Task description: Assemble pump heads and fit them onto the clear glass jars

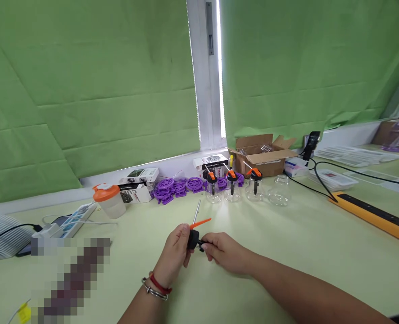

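Observation:
A black cap piece (pixel 193 239) with an orange lever (pixel 200 223) and a thin metal tube (pixel 197 210) is held above the table near the middle. My left hand (pixel 177 247) grips its body, thumb on top. The fingers of my right hand (pixel 222 252) pinch the black stem on its right side. Behind, three glass bottles with black and orange tops (pixel 212 186) (pixel 232 184) (pixel 254 184) stand in a row. To their right is a glass vessel without a top (pixel 279 191).
Purple plastic pieces (pixel 165 189), small boxes (pixel 137 192) and an open cardboard box (pixel 267 162) line the back. An orange-lidded cup (pixel 110 201) and white power strip (pixel 79 219) are left. An orange-black power strip (pixel 375 218) and cables lie right.

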A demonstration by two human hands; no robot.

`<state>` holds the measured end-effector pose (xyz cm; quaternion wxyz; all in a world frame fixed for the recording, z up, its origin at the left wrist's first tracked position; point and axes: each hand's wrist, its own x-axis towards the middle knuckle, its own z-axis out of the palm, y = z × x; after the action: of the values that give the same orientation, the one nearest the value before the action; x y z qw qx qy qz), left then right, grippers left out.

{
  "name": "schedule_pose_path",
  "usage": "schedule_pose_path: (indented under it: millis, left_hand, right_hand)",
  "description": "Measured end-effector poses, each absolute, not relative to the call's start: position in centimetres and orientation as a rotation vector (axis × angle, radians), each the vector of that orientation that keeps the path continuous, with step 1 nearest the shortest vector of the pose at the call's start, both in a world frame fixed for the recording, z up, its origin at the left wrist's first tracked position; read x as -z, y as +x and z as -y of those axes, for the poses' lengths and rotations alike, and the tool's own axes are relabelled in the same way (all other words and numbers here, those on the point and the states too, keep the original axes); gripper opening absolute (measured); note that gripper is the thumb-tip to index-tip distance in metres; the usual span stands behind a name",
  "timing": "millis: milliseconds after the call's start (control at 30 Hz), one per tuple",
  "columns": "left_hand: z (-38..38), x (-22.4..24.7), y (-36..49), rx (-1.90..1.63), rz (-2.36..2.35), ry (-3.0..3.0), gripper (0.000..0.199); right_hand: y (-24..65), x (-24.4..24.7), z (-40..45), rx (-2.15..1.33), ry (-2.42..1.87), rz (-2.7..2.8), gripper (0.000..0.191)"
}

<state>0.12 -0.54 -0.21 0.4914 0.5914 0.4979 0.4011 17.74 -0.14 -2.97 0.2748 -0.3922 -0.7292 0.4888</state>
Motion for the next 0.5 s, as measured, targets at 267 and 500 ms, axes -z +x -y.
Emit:
schedule_pose_path:
  millis: [267,500]
  left_hand:
    - [0.8,-0.8,-0.4,-1.076,-0.987,1.354,0.041]
    - [1.4,-1.3,-0.1,-1.062,-0.839,1.469,0.052]
  right_hand:
    - [18.7,1.7,-0.3,-1.570,-0.915,1.657,0.039]
    - [18.8,1.4,0.1,-1.744,-0.809,1.499,0.041]
